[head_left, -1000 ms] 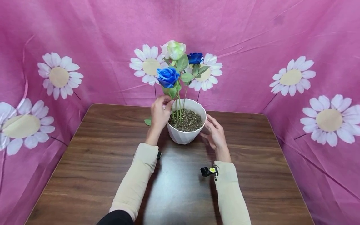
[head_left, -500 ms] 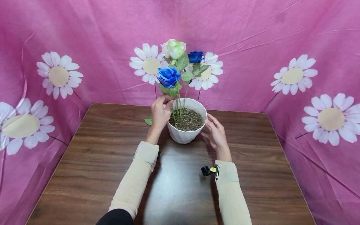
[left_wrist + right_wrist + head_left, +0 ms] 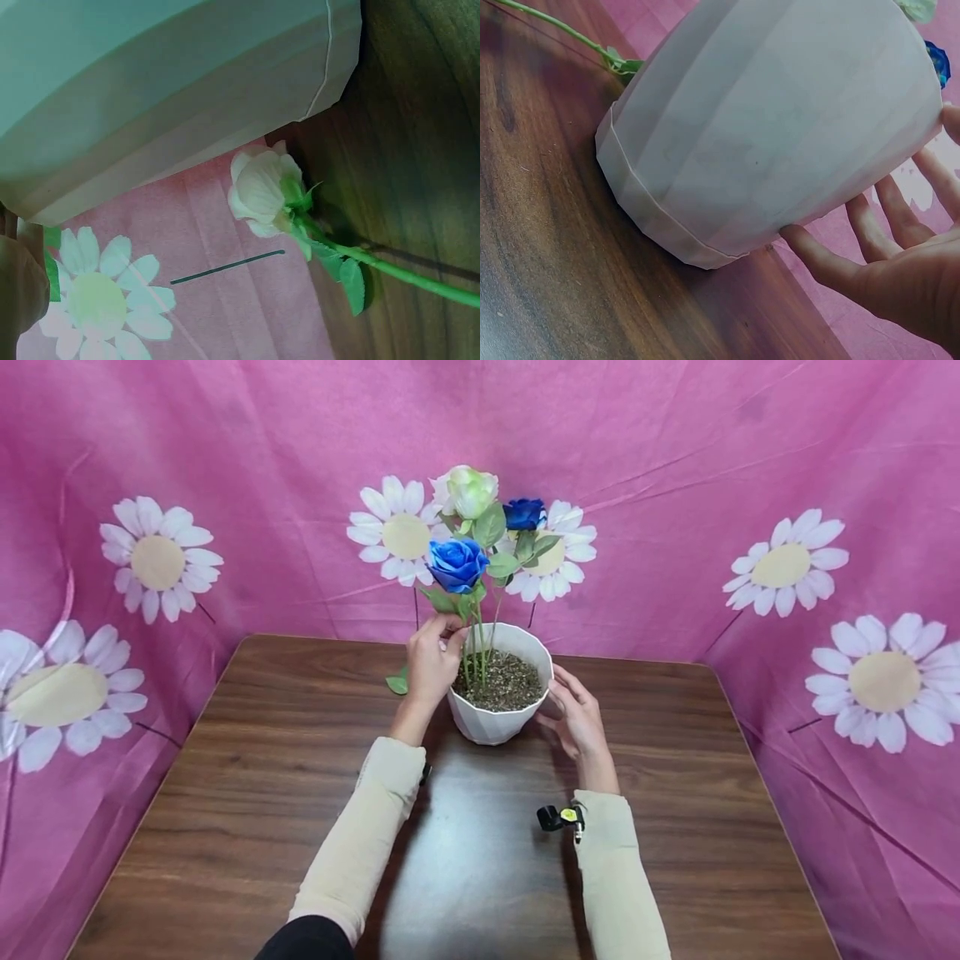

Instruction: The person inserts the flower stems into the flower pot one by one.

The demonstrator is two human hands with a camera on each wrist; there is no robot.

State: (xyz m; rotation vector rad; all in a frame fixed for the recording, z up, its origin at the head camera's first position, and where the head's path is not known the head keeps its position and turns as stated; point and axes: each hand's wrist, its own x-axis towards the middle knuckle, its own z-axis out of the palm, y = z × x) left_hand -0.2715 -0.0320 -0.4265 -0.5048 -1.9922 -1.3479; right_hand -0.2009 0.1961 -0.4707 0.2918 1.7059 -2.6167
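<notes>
In the head view a white faceted flower pot (image 3: 491, 724) filled with dark soil (image 3: 510, 681) stands on the table. Several roses rise from it: a bright blue rose (image 3: 457, 565) in front, a pale green-white rose (image 3: 470, 492) behind it and a dark blue rose (image 3: 523, 513) at right. My left hand (image 3: 431, 664) pinches the bright blue rose's stem just below its leaves, over the pot's left rim. My right hand (image 3: 577, 714) rests its fingers along the pot's right side, also visible in the right wrist view, where the fingers (image 3: 821, 251) lie spread against the wall.
A pale rose (image 3: 262, 187) with a green stem lies on the wooden table (image 3: 300, 760) beside the pot in the left wrist view. One leaf (image 3: 397, 683) shows left of the pot in the head view. A pink daisy-print cloth (image 3: 637, 443) hangs round the table's back and sides.
The bright blue rose has shifted slightly to the right, with my left hand moving along with it. My right hand and the pot stay practically in place.
</notes>
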